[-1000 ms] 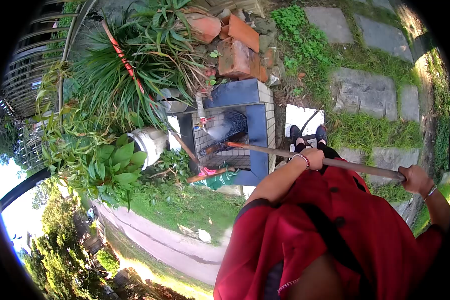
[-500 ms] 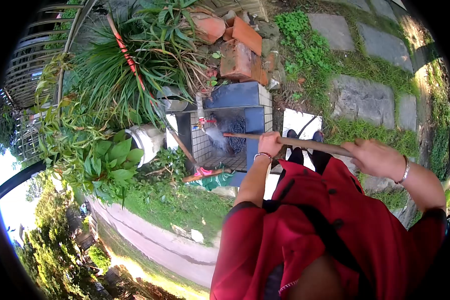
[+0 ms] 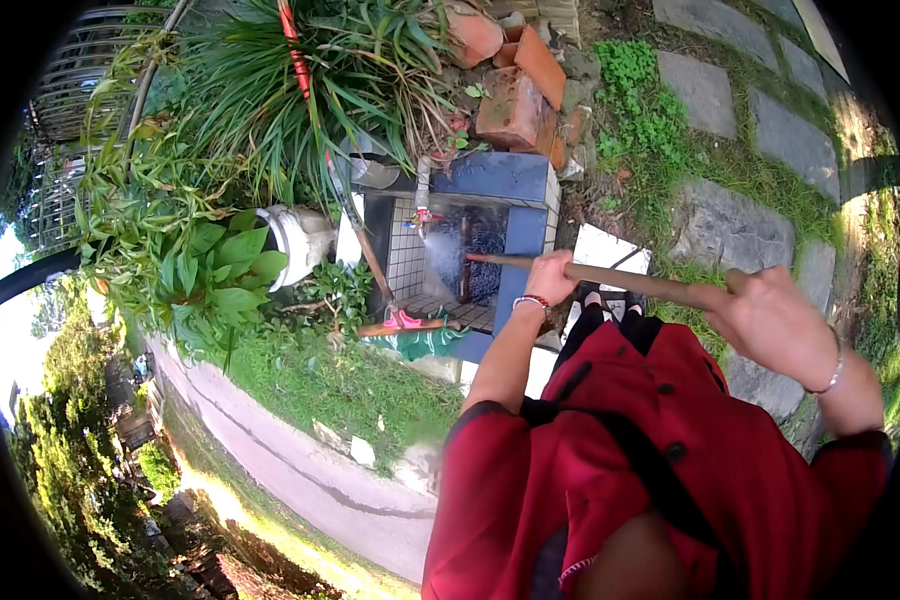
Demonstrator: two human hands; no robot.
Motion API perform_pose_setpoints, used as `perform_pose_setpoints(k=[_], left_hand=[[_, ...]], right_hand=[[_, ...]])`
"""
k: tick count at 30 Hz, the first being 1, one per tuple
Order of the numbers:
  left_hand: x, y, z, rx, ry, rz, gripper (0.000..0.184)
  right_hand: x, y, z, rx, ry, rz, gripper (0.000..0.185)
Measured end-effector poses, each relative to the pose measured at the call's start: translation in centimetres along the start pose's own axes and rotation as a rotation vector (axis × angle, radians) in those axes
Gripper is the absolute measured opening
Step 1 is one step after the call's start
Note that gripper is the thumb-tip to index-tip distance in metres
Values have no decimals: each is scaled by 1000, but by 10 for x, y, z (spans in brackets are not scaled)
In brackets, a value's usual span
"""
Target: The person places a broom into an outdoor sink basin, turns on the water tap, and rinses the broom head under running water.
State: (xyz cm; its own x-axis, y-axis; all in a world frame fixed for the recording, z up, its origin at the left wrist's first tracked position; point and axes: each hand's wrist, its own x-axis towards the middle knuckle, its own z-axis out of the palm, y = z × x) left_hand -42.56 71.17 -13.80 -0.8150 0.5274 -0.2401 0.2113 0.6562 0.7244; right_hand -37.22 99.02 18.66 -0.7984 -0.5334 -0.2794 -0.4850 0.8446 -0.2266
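Observation:
My left hand (image 3: 550,278) is closed round a long wooden pole (image 3: 630,283), nearer the basin. Farther back along the same pole, my right hand (image 3: 770,310) also grips it. The pole's red-tipped end reaches over the edge of a tiled basin (image 3: 525,230) to a wooden crossbar (image 3: 464,262). Under this bar lies a dark, speckled, wet mass (image 3: 486,245), too unclear to name. Water sprays onto it from a tap (image 3: 422,217) with a red handle.
A wooden stick with green cloth (image 3: 430,342) lies at the basin's lower edge. Left of it are a white bucket (image 3: 300,245), leafy plants (image 3: 215,260) and a red-wrapped stick (image 3: 295,50). Bricks (image 3: 515,105) sit above; stepping stones (image 3: 735,225) lie right.
The pole's far end has moved out from deep in the basin toward its near side. My hands have slid back and closer together along it, and the crossbar has turned across the pole.

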Motion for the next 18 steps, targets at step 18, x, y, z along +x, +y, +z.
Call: perform_pose_setpoints(k=[18], left_hand=[[-11, 6, -14, 24, -162, -25, 6]], right_hand=[[-11, -12, -9, 181, 103, 67, 20]])
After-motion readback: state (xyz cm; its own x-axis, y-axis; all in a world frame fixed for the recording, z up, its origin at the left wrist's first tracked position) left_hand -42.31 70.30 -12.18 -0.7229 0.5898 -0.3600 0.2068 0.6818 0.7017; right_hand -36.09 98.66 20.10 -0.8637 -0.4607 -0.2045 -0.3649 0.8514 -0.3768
